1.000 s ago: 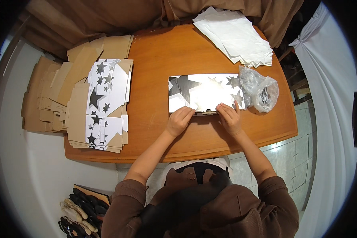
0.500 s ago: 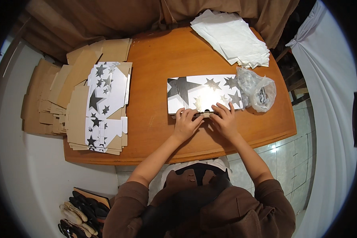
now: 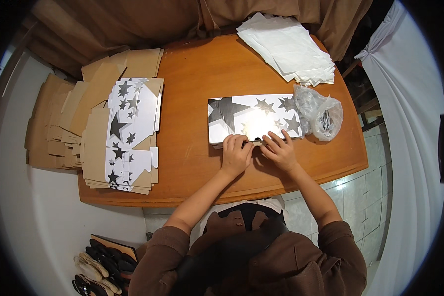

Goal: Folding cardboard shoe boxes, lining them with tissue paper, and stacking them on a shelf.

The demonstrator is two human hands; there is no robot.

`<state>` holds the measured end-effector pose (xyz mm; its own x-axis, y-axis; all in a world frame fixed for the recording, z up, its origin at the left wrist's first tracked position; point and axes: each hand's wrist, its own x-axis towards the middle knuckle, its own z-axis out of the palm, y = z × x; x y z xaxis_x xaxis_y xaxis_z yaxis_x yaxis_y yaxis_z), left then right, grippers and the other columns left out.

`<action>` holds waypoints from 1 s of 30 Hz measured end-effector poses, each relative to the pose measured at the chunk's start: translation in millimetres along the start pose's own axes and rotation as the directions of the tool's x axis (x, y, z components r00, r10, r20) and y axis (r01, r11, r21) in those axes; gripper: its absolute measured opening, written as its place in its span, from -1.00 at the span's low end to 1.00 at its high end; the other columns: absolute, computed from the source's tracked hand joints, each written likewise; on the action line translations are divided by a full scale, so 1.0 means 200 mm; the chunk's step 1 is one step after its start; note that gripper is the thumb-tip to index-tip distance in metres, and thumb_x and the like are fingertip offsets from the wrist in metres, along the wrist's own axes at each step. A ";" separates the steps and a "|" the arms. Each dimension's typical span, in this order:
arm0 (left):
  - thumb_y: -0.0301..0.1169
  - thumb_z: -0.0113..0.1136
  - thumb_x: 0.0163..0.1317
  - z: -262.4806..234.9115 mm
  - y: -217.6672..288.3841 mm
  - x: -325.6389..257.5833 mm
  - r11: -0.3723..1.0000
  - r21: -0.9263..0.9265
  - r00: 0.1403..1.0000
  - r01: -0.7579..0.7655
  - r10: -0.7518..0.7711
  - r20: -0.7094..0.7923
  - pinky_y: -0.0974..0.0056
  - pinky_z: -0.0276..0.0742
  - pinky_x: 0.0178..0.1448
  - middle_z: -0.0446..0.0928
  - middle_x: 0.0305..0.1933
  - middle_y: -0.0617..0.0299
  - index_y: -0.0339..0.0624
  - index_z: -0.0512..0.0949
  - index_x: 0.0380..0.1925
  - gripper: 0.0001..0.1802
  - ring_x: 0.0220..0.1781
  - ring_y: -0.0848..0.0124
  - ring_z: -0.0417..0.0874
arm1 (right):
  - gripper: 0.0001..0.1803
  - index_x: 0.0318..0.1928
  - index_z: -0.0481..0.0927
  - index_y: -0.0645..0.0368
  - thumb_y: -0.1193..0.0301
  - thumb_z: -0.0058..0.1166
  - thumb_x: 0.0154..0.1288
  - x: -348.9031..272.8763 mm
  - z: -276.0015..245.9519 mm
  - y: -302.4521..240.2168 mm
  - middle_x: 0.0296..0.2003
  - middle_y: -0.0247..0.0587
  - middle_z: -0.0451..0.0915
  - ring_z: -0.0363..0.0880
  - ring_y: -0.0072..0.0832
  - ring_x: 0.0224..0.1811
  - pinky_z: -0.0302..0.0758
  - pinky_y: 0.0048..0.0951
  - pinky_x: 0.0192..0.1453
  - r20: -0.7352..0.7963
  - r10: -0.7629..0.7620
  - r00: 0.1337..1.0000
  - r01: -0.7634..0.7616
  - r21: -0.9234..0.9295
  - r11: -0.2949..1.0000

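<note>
A long white box with black and grey stars (image 3: pixel 251 116) lies flat on the right half of the wooden surface, near its front edge, its printed top facing up and shining where the light strikes it. A small dark notch sits about midway along the box's near edge, with a bit of tan cardboard showing below it. The left hand (image 3: pixel 237 155) has its fingers bent over that edge, left of the notch; the right hand (image 3: pixel 280 152) touches the same edge to the right of it, fingers spread on the top. Both thumbs are down at the near side, so whether either grip is clamped on the box or only resting against it, I cannot tell. A clear plastic bag (image 3: pixel 325 116) lies against the box's right end. Beyond it, in the far right corner, is a loose pile of white sheets (image 3: pixel 288 47). Well apart on the left lie flattened brown cardboard pieces (image 3: pixel 97 93), with a star-printed blank (image 3: pixel 139 123) on top at their right side. Down at the lower left are several shoes (image 3: pixel 103 266), and a brown curtain (image 3: pixel 133 24) hangs behind the surface (image 3: pixel 187 98).
</note>
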<state>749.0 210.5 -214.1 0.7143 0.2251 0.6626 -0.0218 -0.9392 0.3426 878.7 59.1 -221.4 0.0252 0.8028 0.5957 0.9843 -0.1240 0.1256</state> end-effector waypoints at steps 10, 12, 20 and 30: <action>-0.42 0.19 -0.11 -0.02 -0.08 -0.01 0.973 0.094 0.978 -0.209 0.209 0.005 0.15 0.29 -0.05 0.41 -0.23 0.30 0.02 0.59 -0.31 -0.74 -0.15 0.33 0.45 | -0.70 -0.19 0.56 -0.03 0.26 0.13 -0.02 0.07 -0.04 -0.02 -0.10 -0.37 0.54 0.48 -0.41 0.03 0.33 -0.16 0.10 -0.041 0.070 0.997 -0.069 0.041 0.997; -0.42 0.18 -0.10 -0.02 -0.09 -0.01 0.970 0.108 0.976 -0.218 0.218 0.006 0.16 0.29 -0.05 0.42 -0.23 0.31 0.02 0.59 -0.31 -0.74 -0.16 0.34 0.45 | -0.69 -0.19 0.57 -0.01 0.28 0.13 -0.03 0.07 -0.04 -0.02 -0.11 -0.36 0.54 0.48 -0.41 0.02 0.33 -0.16 0.09 -0.037 0.056 0.998 -0.054 0.045 0.997; -0.37 0.14 -0.03 -0.02 -0.08 -0.01 0.954 0.185 0.971 -0.235 0.240 -0.006 0.23 0.26 -0.11 0.42 -0.23 0.34 0.02 0.58 -0.30 -0.77 -0.25 0.39 0.45 | -0.74 -0.24 0.58 0.03 0.34 0.13 -0.03 0.07 -0.01 -0.04 -0.14 -0.32 0.55 0.49 -0.39 0.01 0.34 -0.13 0.09 -0.083 0.089 0.992 -0.086 0.048 0.995; -0.30 0.20 -0.05 -0.01 -0.06 0.04 0.953 0.225 0.979 -0.204 0.198 0.050 0.24 0.26 -0.18 0.44 -0.18 0.29 0.00 0.53 -0.20 -0.68 -0.33 0.36 0.43 | -0.87 -0.33 0.52 0.11 0.43 0.09 0.05 0.10 -0.01 -0.02 -0.18 -0.26 0.56 0.52 -0.40 -0.05 0.37 -0.23 -0.01 -0.099 0.124 0.987 -0.110 0.140 0.984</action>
<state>753.6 224.6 -212.5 0.7297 0.0217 0.6834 -0.0093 -0.9991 0.0416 875.4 74.2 -209.3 0.1299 0.7191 0.6826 0.9903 -0.1285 -0.0531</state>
